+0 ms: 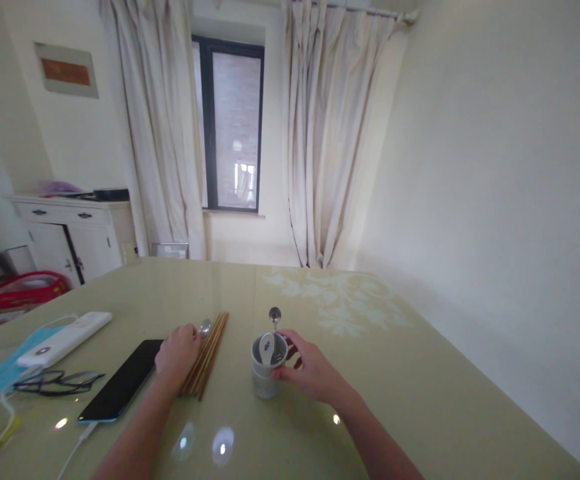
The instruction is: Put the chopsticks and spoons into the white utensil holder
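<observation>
"Two spoons stand in the cup?"
"Yes; the right grip wraps its right side, near the desk's front edge."
"The left grip?"
"Left of the cup, bent over a loose spoon lying beside the chopsticks, both pointing at the far edge. Handle hidden; pinched or not, I cannot tell."

a home dining room: cream curtains at a window, white sideboard, glass-topped table.
</observation>
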`<act>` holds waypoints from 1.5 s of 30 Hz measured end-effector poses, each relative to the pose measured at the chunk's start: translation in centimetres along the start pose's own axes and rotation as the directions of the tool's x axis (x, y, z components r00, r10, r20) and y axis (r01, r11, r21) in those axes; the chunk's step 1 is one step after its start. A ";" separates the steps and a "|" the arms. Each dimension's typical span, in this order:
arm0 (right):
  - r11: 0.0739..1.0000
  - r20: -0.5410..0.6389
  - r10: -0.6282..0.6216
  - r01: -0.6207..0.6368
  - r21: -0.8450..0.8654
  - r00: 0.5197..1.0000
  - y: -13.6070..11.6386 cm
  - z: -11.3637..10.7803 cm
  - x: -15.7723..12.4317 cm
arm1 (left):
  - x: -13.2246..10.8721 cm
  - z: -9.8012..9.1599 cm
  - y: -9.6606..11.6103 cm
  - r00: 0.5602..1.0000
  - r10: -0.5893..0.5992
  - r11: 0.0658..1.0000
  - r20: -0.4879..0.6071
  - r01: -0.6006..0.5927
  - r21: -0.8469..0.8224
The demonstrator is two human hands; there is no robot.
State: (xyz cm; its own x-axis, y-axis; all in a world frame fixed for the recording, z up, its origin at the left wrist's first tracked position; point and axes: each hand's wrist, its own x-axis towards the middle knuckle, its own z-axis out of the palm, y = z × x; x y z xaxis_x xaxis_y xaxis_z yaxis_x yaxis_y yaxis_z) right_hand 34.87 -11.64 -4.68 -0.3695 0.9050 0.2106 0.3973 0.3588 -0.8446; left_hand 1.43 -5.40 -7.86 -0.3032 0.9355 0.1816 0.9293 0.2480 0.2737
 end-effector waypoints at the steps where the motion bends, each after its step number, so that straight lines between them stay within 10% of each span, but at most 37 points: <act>1: 1.000 -0.005 0.000 0.000 0.011 1.000 -0.1 0.0 0.1 | -0.3 -0.2 0.3 0.998 0.032 0.999 -0.052 -0.031 0.019; 5: 0.997 -0.056 -0.052 0.055 0.055 0.997 0.2 0.6 -0.4 | -1.4 -1.4 3.5 0.968 0.165 0.925 -0.190 -0.219 -0.310; 8: 0.991 -0.084 -0.109 0.116 0.072 0.990 0.3 0.9 -1.1 | -2.7 -2.3 7.7 0.939 0.329 0.621 -0.102 -0.296 -0.726; 14: 0.967 -0.048 -0.176 0.182 0.179 0.983 0.4 1.0 -1.6 | -5.6 -3.3 14.1 0.837 0.547 0.463 0.002 -0.301 -0.834; 19: 0.974 -0.059 -0.123 0.132 0.182 0.991 0.5 1.2 -1.7 | -4.9 -5.7 14.0 0.925 0.377 0.174 -0.048 -0.121 -0.977; 23: 0.974 -0.054 -0.139 0.147 0.174 0.989 0.3 1.1 -1.7 | -0.9 -7.9 9.5 0.997 0.054 -0.117 -0.054 -0.048 -0.992; 25: 0.973 -0.052 -0.145 0.151 0.172 0.988 0.2 1.1 -1.7 | 1.4 -8.0 6.4 0.998 -0.043 -0.031 -0.040 -0.041 -0.999; 27: 0.975 -0.053 -0.139 0.146 0.167 0.989 0.2 1.2 -1.6 | 3.1 -7.3 3.5 0.994 -0.108 0.261 0.029 0.056 -0.964; 32: 0.979 -0.057 -0.135 0.142 0.149 0.989 0.4 1.3 -1.5 | 3.7 -4.3 -1.0 0.980 -0.168 0.508 0.106 0.179 -0.843; 45: 0.980 -0.062 -0.133 0.140 0.141 0.989 0.6 1.4 -1.6 | 2.7 -1.6 -1.7 0.988 -0.145 0.902 0.043 0.150 -0.404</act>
State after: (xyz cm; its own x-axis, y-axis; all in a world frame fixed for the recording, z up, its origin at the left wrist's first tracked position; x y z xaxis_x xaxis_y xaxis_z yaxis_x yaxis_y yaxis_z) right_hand 34.56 -13.15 -6.23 -0.3664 0.8618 0.3509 0.2195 0.4465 -0.8674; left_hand -1.30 -3.74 -6.33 -0.4256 0.8995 0.0988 0.7075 0.2626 0.6561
